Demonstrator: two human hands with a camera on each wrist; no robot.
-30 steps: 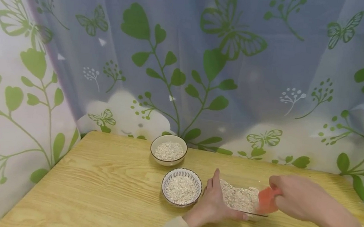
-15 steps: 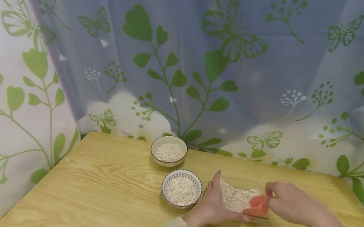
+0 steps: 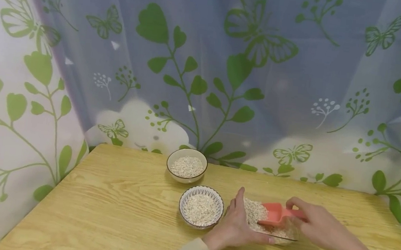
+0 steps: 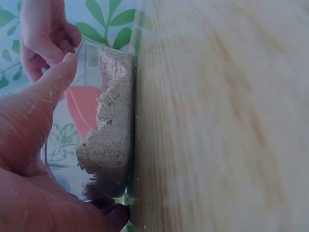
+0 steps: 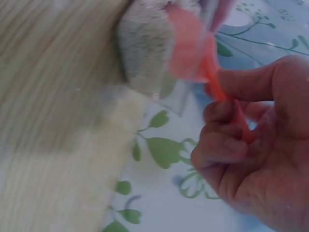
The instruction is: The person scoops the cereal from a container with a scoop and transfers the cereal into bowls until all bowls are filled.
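Note:
A clear rectangular container (image 3: 293,234) of oat flakes (image 3: 253,213) sits on the right part of the table. My left hand (image 3: 234,228) grips its left end, thumb along the near side and fingers spread over the far side. In the left wrist view the oats (image 4: 113,121) show through the clear wall, heaped unevenly. My right hand (image 3: 323,227) pinches the handle of a red scoop (image 3: 272,214), whose head lies inside the container against the oats. The right wrist view, slightly blurred, shows fingers curled round the scoop's handle (image 5: 236,118).
Just left of the container stands a patterned bowl (image 3: 200,209) with oats in it. Behind that, near the table's back edge, is a plain cream bowl (image 3: 186,167), also holding oats. A leaf-and-butterfly curtain (image 3: 205,80) hangs behind the wooden table (image 3: 105,196).
The right hand has moved the red scoop leftward through the container, from the right end into the oats, and tipped it nearer level. The left hand keeps its grip; both bowls are unmoved.

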